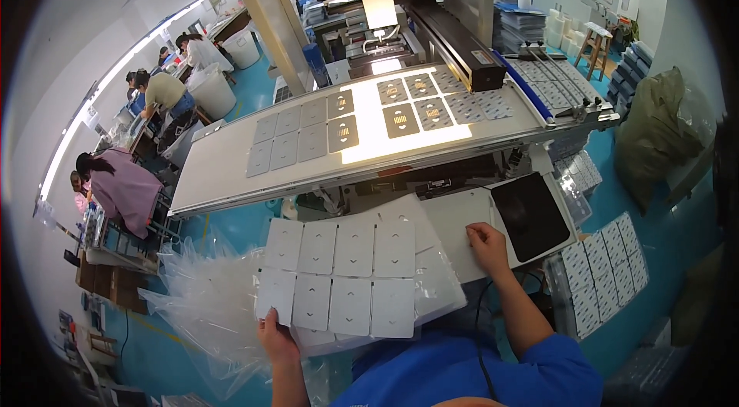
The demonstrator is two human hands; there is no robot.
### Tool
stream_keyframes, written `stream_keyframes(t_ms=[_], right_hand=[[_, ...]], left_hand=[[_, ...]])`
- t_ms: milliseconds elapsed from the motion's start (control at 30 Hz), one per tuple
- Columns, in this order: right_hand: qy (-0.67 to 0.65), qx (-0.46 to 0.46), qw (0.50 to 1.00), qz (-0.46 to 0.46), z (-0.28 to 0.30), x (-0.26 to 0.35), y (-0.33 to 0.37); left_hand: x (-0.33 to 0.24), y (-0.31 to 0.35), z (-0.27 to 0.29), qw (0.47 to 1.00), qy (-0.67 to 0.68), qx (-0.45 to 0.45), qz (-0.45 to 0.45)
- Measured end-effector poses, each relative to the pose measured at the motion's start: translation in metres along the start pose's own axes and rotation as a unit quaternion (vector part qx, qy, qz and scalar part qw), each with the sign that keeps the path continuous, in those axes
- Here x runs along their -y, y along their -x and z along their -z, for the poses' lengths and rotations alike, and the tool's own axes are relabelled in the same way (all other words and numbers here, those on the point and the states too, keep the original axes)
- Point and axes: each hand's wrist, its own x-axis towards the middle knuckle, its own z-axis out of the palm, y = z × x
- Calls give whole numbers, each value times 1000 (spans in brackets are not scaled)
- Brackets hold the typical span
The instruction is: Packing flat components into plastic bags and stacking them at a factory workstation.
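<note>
My left hand [277, 336] grips the lower left corner of a white sheet of cards [352, 278], thumb on top and fingers underneath. The sheet is divided into two rows of rounded cards, each with small dark marks. Beneath it lie more white sheets [439, 284], fanned out toward the right. My right hand [487, 248] is closed with curled fingers over the white shelf [454, 215], left of a black mat [531, 215]; nothing shows in it. Ahead, card sheets [289, 134] lie on the machine's long white bed [219, 168], some under bright light.
Crumpled clear plastic [208, 315] spreads at the left. A stack of patterned sheets [604, 276] stands low at the right, below a brown sack [662, 138]. The machine's black rail [454, 38] crosses above the bed. Several people sit along benches at the far left.
</note>
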Motion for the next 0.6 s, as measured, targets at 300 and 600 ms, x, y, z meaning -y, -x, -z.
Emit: stream_keyframes(t_ms=[300,600], right_hand=[[15,4,1000,20,3,7,5],[35,14,999,39,3,-3,6]], left_hand=[[-8,-17,-9,985,-148,-37,-79],[17,-20,23,997,-19,-37,67]])
